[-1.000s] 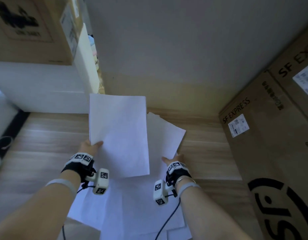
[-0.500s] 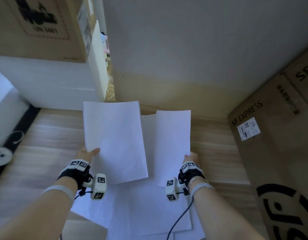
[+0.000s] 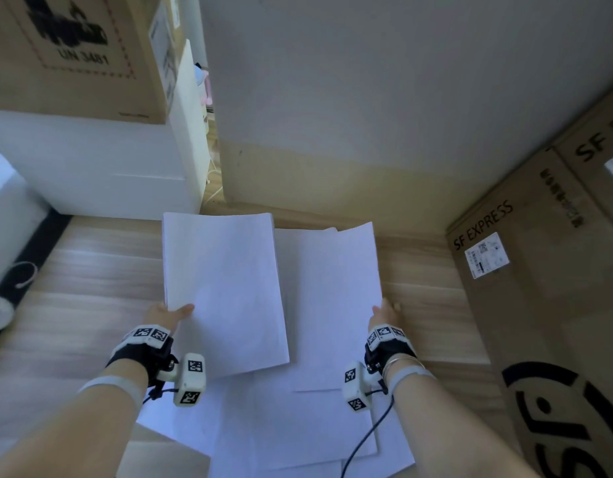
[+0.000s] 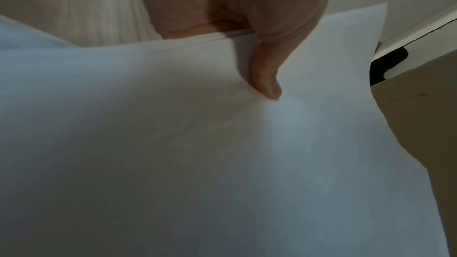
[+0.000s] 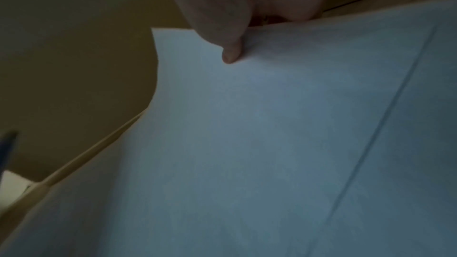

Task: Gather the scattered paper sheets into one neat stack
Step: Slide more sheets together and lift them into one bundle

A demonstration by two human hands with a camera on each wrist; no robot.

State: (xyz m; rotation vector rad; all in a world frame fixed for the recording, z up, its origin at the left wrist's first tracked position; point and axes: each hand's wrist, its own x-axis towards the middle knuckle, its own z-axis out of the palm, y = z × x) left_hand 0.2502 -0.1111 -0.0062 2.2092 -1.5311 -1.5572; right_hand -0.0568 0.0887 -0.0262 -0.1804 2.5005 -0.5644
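The left hand [image 3: 163, 313] pinches a gathered stack [image 3: 222, 288]; the right hand [image 3: 384, 310] has just lifted, seemingly, one sheet [image 3: 332, 298] off the bench [image 3: 91, 288], ready to merge.

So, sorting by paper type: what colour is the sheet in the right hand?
Plain white sheet, unprinted; the head view shows it best.

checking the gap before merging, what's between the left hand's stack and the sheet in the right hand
In the head view, no object: the stack in the left hand overlaps the right hand's sheet. More sheets lie below on the table.
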